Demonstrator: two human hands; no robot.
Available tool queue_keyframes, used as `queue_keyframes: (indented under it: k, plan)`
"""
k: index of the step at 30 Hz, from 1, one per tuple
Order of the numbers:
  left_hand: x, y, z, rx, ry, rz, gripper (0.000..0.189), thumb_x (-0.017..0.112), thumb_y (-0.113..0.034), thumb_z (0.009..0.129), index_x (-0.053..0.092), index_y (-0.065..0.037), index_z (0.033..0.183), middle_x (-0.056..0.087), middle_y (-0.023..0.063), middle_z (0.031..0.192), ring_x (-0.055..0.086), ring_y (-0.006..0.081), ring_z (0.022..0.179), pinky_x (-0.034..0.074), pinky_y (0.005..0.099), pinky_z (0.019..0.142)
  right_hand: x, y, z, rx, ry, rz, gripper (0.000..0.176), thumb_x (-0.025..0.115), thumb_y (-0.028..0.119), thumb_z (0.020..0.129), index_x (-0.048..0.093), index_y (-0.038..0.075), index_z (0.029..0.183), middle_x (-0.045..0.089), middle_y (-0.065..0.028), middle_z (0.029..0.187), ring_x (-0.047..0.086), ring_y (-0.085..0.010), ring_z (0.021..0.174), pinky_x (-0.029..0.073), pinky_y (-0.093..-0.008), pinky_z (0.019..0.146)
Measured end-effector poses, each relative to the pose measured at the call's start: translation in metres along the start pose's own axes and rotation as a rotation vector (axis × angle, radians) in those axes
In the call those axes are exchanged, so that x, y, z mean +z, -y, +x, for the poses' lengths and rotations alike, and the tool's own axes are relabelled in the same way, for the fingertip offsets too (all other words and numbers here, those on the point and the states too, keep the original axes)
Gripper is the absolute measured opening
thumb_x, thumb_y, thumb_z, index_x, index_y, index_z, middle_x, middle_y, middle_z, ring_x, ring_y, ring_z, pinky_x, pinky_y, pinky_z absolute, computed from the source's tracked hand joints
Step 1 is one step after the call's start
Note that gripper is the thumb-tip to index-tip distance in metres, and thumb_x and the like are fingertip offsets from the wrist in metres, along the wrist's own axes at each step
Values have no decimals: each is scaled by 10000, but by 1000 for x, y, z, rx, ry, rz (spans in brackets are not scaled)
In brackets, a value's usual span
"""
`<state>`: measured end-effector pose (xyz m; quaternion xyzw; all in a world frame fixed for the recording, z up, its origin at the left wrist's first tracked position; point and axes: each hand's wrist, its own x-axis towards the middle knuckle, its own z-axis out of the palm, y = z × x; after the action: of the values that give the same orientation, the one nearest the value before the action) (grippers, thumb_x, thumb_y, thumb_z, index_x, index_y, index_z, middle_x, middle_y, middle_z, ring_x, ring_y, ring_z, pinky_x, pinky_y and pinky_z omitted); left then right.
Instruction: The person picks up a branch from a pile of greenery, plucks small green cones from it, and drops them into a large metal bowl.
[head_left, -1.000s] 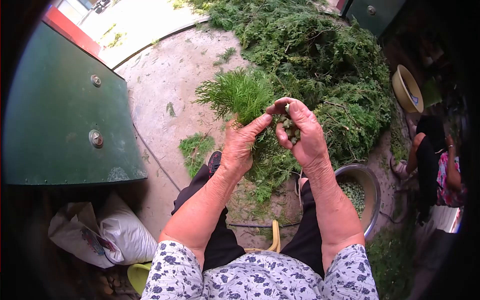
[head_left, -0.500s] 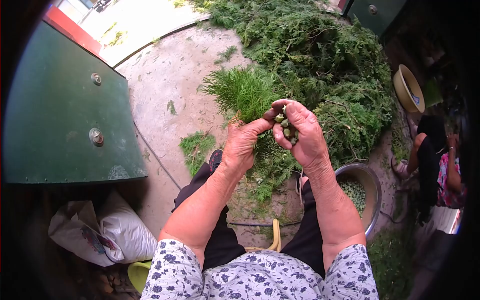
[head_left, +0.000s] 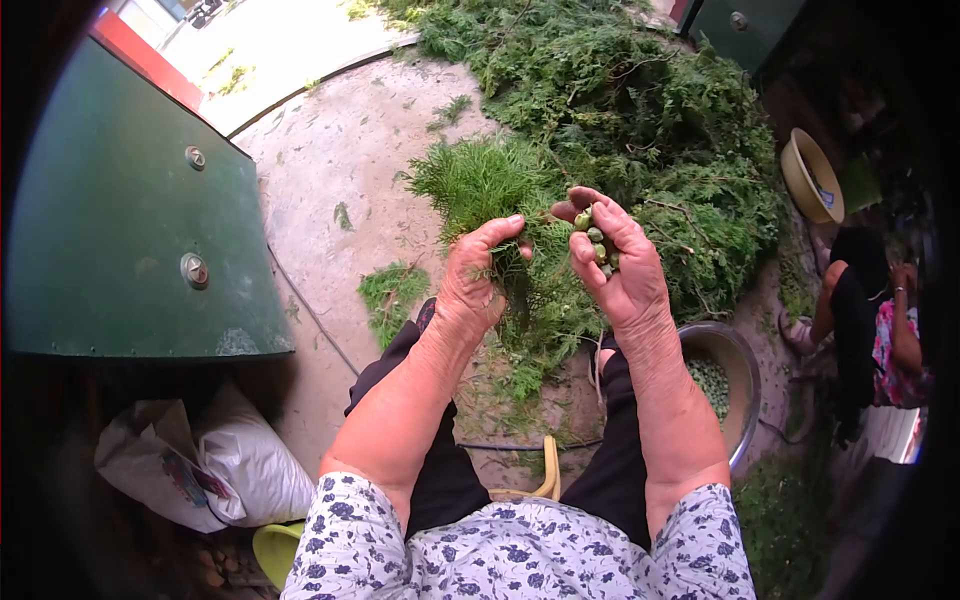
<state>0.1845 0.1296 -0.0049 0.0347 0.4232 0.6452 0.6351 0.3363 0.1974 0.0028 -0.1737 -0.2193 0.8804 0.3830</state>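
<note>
My left hand [head_left: 474, 272] is closed around a leafy green conifer sprig [head_left: 478, 188], whose fronds fan out beyond the fingers and hang below them. To its right, my right hand [head_left: 632, 268] cups several small green cones [head_left: 598, 240] between curled fingers and palm. A gap separates the two hands. Beneath my right forearm stands a metal basin [head_left: 752, 405], partly hidden, with many small green cones [head_left: 708, 382] inside.
A large heap of conifer branches [head_left: 640, 110] fills the ground ahead and to the right. A green metal door [head_left: 130, 230] and white sacks [head_left: 250, 460] are at left. Another person [head_left: 905, 340] sits at far right near a yellowish basin [head_left: 797, 175]. A cable [head_left: 315, 315] crosses the floor.
My hands have moved apart: the left thumb has come away from the right fingers. My right hand has shifted slightly right with the cones, while the left still holds the sprig.
</note>
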Motion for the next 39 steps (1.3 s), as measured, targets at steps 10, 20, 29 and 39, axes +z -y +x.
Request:
queue_keyframes:
  k: [10, 20, 29, 39]
  plan:
    - [-26, -7, 8, 115, 171, -344, 211, 538, -205, 843, 532, 4, 869, 539, 44, 663, 423, 128, 483, 344, 283, 496, -52, 76, -94, -230, -401, -354, 321, 554, 273, 894, 528, -10, 1045, 564, -82, 835, 522, -116, 589, 361, -198, 413]
    - [-42, -3, -13, 248, 886, -613, 273, 500, -271, 898, 532, -14, 983, 454, 3, 659, 388, 54, 470, 306, 200, 489, -280, 103, -304, -216, -1053, -1130, 244, 598, 178, 856, 622, -8, 1013, 638, -63, 921, 563, -118, 818, 442, -249, 742]
    - [-39, 15, -40, 296, 1040, -560, 464, 499, -295, 899, 453, 19, 1238, 489, 22, 679, 406, 68, 461, 308, 207, 492, -3, 16, -194, -535, -376, -1679, 319, 618, 66, 788, 562, 13, 1098, 580, -127, 1070, 570, -250, 974, 428, -319, 865]
    - [-55, -8, -73, 285, 274, -148, 292, 496, -225, 917, 541, 6, 1089, 608, 86, 978, 614, 182, 795, 525, 310, 726, 6, -98, -120, -233, -22, -1254, 245, 550, 260, 900, 530, 20, 855, 478, 17, 634, 494, -108, 608, 414, -255, 560]
